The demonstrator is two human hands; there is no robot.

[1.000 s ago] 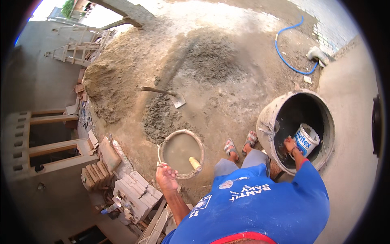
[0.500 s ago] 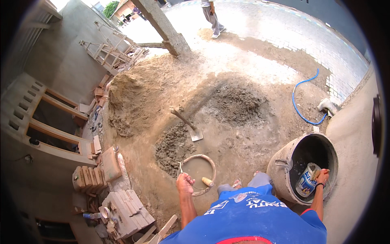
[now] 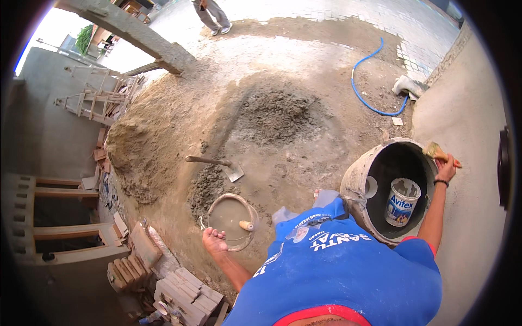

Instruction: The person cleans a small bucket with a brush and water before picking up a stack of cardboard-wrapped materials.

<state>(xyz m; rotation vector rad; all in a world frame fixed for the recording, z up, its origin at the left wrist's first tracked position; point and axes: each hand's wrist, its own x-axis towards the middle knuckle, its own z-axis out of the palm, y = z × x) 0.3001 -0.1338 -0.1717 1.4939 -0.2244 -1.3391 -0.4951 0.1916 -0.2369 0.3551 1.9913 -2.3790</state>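
Observation:
My right hand (image 3: 446,169) grips a paintbrush (image 3: 433,150) with a wooden handle, its bristles pointing left above the rim of a large grey drum (image 3: 356,168). Inside that drum stands a white and blue paint can (image 3: 401,204), its open top smeared grey. My left hand (image 3: 216,240) is at the near left rim of a round bucket (image 3: 254,209), fingers loosely curled and apart, with nothing visible in them. Greyish water (image 3: 225,213) fills the bucket, and its wire handle with a pale grip (image 3: 246,225) lies across the near right rim.
A hoe (image 3: 232,171) rests by wet mortar (image 3: 204,187); another mortar heap (image 3: 277,114) lies beyond. Sand (image 3: 141,146) is piled left. Stacked blocks (image 3: 185,296) stand near left. A blue hose (image 3: 356,81) curves by the right wall (image 3: 462,119). Another person (image 3: 212,16) stands far off.
My right hand has lifted the paintbrush from the paint can to the drum's right rim. The view has shifted, and my left hand remains beside the bucket.

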